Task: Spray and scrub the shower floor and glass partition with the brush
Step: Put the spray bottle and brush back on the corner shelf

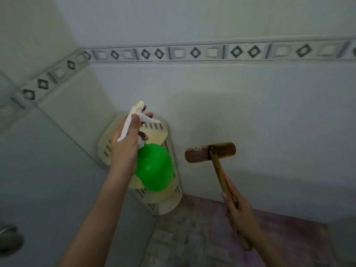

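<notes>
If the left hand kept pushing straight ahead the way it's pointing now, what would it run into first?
Most likely the cream corner shelf, which sits right behind the left hand and its green spray bottle, ahead of the tiled wall. Depth is unclear from this one view.

This was a home bathroom's shower corner: pale tiled walls (pixel 250 93) carried a diamond-patterned border strip (pixel 192 53), and below it a cream plastic corner shelf (pixel 163 201) met the mottled floor (pixel 192 237).
</notes>
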The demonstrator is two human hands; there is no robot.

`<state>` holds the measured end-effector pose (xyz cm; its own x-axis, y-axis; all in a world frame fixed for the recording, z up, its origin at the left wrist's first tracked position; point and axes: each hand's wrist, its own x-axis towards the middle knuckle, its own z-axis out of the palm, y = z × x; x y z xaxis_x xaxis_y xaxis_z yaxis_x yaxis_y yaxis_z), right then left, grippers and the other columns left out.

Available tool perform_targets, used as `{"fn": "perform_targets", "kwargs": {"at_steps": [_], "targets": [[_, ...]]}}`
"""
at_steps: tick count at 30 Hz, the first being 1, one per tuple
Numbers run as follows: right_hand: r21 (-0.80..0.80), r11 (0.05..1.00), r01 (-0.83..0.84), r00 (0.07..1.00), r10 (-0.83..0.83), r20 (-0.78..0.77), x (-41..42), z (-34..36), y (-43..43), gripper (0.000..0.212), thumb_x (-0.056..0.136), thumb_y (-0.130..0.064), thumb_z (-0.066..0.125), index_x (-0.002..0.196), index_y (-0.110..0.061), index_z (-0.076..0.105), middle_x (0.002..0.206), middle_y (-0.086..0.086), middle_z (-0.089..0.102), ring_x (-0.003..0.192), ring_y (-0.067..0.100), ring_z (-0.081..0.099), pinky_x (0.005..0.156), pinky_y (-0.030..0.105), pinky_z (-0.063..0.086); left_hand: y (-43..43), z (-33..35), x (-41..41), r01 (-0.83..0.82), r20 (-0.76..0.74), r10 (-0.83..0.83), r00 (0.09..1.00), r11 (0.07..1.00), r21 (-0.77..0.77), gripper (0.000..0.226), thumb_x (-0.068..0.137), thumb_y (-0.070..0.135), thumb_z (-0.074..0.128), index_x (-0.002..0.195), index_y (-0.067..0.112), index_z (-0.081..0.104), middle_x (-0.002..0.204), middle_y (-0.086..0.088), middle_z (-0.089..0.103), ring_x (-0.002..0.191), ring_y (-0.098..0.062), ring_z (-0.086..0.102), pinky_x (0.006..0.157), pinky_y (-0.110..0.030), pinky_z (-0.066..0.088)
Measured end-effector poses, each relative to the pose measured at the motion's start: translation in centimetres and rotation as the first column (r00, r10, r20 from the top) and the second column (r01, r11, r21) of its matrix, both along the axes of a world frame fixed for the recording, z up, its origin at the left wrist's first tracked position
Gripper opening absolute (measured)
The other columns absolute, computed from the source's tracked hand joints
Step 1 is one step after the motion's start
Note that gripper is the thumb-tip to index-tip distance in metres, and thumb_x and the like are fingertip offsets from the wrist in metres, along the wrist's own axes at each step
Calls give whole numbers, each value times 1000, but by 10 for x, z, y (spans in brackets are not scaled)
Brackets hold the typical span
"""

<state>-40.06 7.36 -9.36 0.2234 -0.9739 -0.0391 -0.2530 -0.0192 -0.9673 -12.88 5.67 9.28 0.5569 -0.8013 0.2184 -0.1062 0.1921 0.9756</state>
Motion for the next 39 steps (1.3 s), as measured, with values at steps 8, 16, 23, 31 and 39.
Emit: {"fn": "perform_targets", "kwargs": {"at_steps": [8,16,23,31,39], "targets": [[59,884,-463,875,467,-126,90,-58,-73,60,97,-19,52,134,-62,34,111,-15,62,56,-11,52,58,6,41,-49,-23,100,-208,35,209,977,978,-30,36,103,31,53,130,12,65,101,5,78,79,-14,63,60,-21,49],[180,767,-616,757,640,-134,183,-118,-125,47,98,-33,50,138,-53,34,128,-3,62,101,17,66,81,23,52,-90,-63,149,-273,79,277,958,960,-57,33,102,27,56,129,10,65,98,4,77,84,-6,69,59,-21,48],[207,713,-670,701,700,-138,234,-175,-147,48,97,-39,50,136,-61,32,108,-12,64,55,12,53,55,32,51,-107,-79,171,-271,39,276,960,957,-104,30,102,33,55,125,17,66,101,0,78,89,-13,69,61,-23,48],[182,725,-664,708,688,-160,243,-230,-158,50,94,-40,55,130,-68,33,87,20,68,54,13,55,55,29,49,-106,-102,178,-279,186,275,943,960,-8,14,97,41,59,109,34,64,105,3,76,81,-12,72,78,-38,59],[-21,743,-669,632,554,-542,223,-258,-173,58,100,-31,42,135,-65,9,88,3,59,77,18,60,69,31,50,-92,-171,162,-461,377,473,796,878,-130,31,97,43,54,118,20,53,98,21,62,90,9,59,75,-15,45]]}}
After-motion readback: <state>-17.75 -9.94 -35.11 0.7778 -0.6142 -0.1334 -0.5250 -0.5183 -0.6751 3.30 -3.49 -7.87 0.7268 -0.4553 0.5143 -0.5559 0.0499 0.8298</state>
